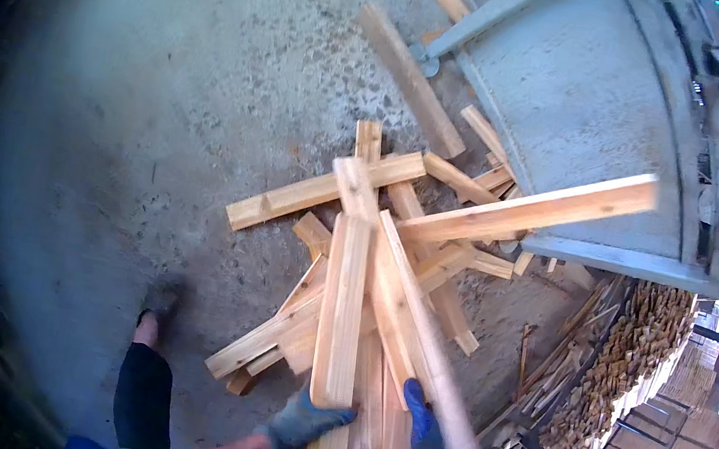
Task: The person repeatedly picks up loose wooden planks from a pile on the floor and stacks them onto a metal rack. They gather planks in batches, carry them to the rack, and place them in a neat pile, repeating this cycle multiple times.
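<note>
Slanted board (400,322): low centre of view, above the pile; long axis 11 to 5 o'clock, most of its length toward 11 from the right hand.
Right hand (425,429): blue glove, nearer of the two to the slanted board; fingers bent against its left face, toward the lower end, apparently gripping.
Middle board (342,317): left of the slanted one, axis near 12 to 6; upper stretch lies about 12 to 1 from the left hand.
Left hand (299,426): greyish glove, coming in from 8; fingers curled over the middle board.
Pile: crosswise board (322,192) at 11, axis 8 to 2; long board (533,211) reaching to 2, toward a blue-grey metal frame (564,251).
Edges: stacked wood (632,356) at 4; foot (161,301) at 8.
Unclear: right palm and grip's far side hidden; slanted board's lower end blurred; middle board maybe two lengths, its foot cut off by lower rim; boards beneath overlap, count uncertain.
</note>
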A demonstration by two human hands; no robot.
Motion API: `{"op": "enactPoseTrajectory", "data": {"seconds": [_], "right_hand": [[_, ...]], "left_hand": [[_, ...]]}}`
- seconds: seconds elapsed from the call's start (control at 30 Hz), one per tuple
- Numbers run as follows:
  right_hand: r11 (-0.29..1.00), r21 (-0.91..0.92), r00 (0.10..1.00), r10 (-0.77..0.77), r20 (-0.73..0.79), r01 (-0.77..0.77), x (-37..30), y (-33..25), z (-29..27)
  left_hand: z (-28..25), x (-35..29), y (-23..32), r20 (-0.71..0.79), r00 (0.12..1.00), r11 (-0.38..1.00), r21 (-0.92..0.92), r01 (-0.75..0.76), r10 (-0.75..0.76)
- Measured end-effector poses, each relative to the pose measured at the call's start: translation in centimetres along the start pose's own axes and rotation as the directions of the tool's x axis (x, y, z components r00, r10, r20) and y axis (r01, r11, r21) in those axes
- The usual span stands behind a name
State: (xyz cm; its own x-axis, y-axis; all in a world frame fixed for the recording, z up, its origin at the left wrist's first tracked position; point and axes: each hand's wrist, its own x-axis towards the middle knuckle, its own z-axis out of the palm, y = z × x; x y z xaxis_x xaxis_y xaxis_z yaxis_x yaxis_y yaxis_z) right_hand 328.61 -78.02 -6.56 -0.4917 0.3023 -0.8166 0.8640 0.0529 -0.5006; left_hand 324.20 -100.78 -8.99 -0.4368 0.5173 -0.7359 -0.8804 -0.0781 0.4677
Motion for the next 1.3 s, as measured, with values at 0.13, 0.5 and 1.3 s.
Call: {"op": "enactPoseTrajectory", "data": {"seconds": [0.13, 0.5, 1.3], "right_hand": [[1.000, -0.005, 0.986, 0.021, 0.166, -0.021, -4.8, -1.1, -4.0], [0.964, -0.026, 0.895, 0.256, 0.366, -0.265, -14.6, 0.3, -3.8], [0.751, -0.336, 0.753, -0.309, 0.581, 0.568, -20.7, -47.8, 34.4]], "left_hand": [[4.6, -6.1, -1.5, -0.048, 0.992, 0.967, -0.232, 0.104, -0.118], [5.7, -20.2, -1.3, -0.026, 0.990, 0.805, -0.585, 0.097, -0.138], [-22.0, -33.8, 30.9, -0.489, 0.663, 0.593, -0.317, -0.741, 0.567]]}}
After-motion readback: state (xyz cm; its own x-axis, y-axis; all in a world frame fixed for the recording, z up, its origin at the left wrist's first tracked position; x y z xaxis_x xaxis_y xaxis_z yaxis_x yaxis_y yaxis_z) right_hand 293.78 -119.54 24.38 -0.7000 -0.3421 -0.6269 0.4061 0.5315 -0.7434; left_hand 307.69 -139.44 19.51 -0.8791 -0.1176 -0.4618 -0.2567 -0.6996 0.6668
